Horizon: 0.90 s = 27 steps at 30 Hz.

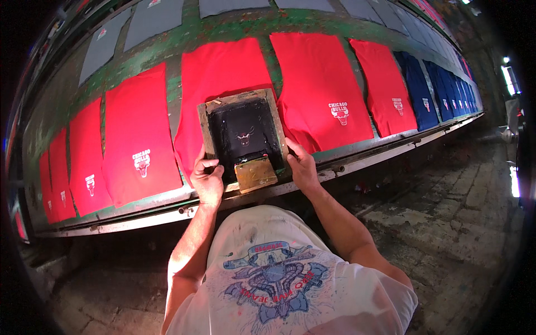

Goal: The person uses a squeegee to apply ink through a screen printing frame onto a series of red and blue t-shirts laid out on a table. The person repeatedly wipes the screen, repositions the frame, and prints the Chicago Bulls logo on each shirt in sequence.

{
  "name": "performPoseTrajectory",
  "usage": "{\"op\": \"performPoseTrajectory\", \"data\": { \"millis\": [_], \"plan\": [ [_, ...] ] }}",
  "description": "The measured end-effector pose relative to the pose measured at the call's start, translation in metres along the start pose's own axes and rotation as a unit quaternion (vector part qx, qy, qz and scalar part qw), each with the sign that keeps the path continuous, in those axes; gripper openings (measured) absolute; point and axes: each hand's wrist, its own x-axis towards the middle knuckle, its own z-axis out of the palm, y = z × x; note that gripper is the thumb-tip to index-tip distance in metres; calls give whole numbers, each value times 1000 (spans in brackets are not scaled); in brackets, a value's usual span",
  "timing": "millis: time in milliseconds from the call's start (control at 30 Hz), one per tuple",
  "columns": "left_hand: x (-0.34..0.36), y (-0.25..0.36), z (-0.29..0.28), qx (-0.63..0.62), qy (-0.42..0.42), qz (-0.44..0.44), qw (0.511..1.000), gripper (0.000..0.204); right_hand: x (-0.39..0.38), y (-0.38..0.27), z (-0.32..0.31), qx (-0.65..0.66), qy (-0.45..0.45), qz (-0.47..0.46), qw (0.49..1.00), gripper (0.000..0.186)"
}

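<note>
Head: hands [207, 180] grip ink-filled screen frame [244, 137].

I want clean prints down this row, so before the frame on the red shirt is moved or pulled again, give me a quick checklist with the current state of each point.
1. Screen frame lies on the red shirt under it: ok.
2. Left hand grips the frame's near left corner: ok.
3. Right hand holds the frame's near right edge: ok.
4. Squeegee rests at the near end of the frame, neither hand on it: ok.
5. Frame lined up with where the print should go: cannot tell, the shirt beneath is hidden.
6. Printed shirt to the right lies clear of the frame: ok.
</note>
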Motion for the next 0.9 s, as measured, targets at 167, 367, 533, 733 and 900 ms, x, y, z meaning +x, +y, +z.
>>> {"op": "performPoseTrajectory", "data": {
  "millis": [167, 367, 533, 733, 900],
  "plan": [
    [-2, 2, -1, 7, -9, -1, 1000, 27, 0, -3, -1, -5, -7, 18, 1000, 51],
    [-1, -2, -2, 27, -9, 7, 1000, 25, -1, 2, 1, 40, 0, 23, 999, 50],
    [-2, -3, -2, 55, -1, 3, 998, 24, -2, 11, 3, 71, 7, 53, 996, 50],
    [-2, 0, -2, 59, -5, 8, 998, 24, -2, 14, 2, 73, 5, 81, 994, 49],
    [-2, -1, -4, 50, -10, -4, 999, 24, -3, 12, 2, 69, 9, 80, 994, 49]
  ]
}}
